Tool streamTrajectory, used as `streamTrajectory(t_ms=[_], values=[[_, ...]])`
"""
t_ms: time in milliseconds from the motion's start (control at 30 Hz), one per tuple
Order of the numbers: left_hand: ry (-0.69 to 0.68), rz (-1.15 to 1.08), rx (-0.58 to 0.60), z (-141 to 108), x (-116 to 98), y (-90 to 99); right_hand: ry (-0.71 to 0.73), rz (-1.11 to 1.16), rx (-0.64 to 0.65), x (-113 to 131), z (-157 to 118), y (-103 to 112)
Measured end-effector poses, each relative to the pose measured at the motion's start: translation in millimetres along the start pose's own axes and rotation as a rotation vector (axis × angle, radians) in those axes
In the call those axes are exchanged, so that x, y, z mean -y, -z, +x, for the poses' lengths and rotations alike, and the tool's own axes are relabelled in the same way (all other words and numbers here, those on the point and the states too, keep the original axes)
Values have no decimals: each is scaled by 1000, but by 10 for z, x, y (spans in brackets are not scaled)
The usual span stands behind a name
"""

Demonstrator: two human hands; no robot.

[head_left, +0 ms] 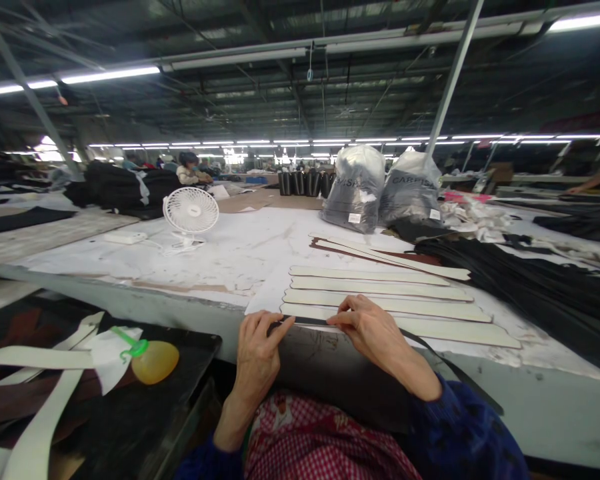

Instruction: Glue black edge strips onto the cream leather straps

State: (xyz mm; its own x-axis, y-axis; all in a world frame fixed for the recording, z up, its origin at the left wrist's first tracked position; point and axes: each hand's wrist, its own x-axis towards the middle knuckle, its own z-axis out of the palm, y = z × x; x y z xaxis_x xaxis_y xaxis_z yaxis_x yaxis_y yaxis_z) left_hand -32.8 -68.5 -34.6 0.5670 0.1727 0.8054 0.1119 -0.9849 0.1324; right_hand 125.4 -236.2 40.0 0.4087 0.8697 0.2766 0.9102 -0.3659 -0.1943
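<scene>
Head camera view: a worker's two bare hands meet over a black strap (310, 321) at the near edge of a row of cream strips (380, 289) on a paper-covered worktable (250, 240). Four strips make up the row, laid side by side with thin dark borders, and none visibly carries a strap along its length. By the look of it, the laying-out is done while the handling of the strap is only partway, with most of its length left to deal with; whether any of it is fixed down cannot be told. The strap lies between the fingertips of the left hand (256, 350), closed in a narrow pinch just off the row's near left corner, and those of the right hand (369, 330), pinched over it farther right along the same near edge. A short taut-looking span bridges the two grips, and a loose tail appears to run on under the right forearm, nearer the worker than the row. Beyond the row, more cream strips (395, 259) lie aslant over brown ones; farther back stand two bagged bundles (356, 190). Left of the row are a white desk fan (191, 211) and, nearer the worker, a yellow squeeze bottle (155, 363) with a green nozzle.
</scene>
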Motion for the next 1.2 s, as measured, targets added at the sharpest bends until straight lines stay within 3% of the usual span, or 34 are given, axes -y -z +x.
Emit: streamTrajectory(t_ms=[500, 633, 733, 967, 1200], values=[[38, -77, -13, -37, 25, -30, 23, -9, -64, -42, -6, -102], [182, -287, -154, -50, 78, -15, 51, -11, -76, -74, -5, -137], [276, -317, -225, -28, 116, 5, 67, -14, -82, -87, 1, -144], [87, -148, -129, 78, 178, -11, 47, -12, -31, -49, 12, -77], [68, -123, -97, 62, 222, -24, 58, -25, -21, -47, 5, -59]])
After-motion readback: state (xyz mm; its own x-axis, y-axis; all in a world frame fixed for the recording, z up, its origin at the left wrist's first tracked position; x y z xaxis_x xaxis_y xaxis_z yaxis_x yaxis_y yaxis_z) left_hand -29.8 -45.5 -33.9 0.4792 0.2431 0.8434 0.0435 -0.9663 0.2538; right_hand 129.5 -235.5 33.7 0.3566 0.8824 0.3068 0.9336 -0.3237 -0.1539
